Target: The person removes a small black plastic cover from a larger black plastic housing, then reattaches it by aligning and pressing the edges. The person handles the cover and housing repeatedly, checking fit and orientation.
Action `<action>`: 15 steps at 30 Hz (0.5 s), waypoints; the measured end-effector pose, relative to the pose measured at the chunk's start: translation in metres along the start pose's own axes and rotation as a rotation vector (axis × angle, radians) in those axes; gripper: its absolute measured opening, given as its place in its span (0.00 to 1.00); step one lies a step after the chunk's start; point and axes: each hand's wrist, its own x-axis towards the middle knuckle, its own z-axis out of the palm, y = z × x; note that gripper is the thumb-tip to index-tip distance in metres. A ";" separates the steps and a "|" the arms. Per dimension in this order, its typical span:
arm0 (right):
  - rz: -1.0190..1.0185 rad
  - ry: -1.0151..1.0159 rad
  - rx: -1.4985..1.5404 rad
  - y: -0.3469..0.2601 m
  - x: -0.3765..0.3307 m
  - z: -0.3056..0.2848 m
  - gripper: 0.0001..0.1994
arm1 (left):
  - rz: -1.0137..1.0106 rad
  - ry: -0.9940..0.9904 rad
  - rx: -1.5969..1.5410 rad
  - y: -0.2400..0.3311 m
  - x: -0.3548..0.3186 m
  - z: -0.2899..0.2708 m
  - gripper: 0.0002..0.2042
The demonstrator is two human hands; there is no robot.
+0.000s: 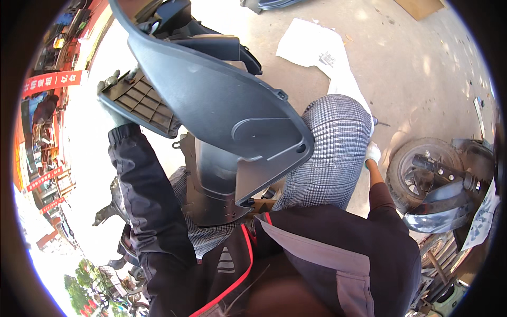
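A large dark plastic scooter body panel point(206, 90), with a curved outline, rests across my lap and spreads up to the upper left. My left hand point(110, 87), in a grey glove, has its fingers wrapped round the edge of a ribbed footboard-like part point(141, 100) of this plastic bodywork. Past my right knee, my right hand point(373, 152) in a pale glove hangs low beside the checked trouser leg. Its fingers are mostly hidden behind the knee. Near it a thin-shafted tool, like a screwdriver point(381, 123), sticks out from behind the knee.
A white sack point(317, 47) lies on the concrete ground ahead of my knee. To the right is a wheel point(417, 171) with a dark fender point(441, 214). A cardboard piece point(420, 6) lies at the far right. Red banners point(53, 83) and shelves stand left.
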 end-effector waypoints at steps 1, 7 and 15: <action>-0.184 0.002 0.108 0.001 -0.002 -0.012 0.14 | 0.080 0.043 -0.055 -0.007 0.000 0.002 0.14; -0.101 0.084 1.062 -0.053 -0.072 -0.237 0.14 | 0.120 0.165 0.022 -0.028 -0.010 0.028 0.13; -0.895 -0.125 0.447 -0.250 -0.222 -0.510 0.22 | 0.137 0.253 0.227 -0.029 -0.019 0.055 0.15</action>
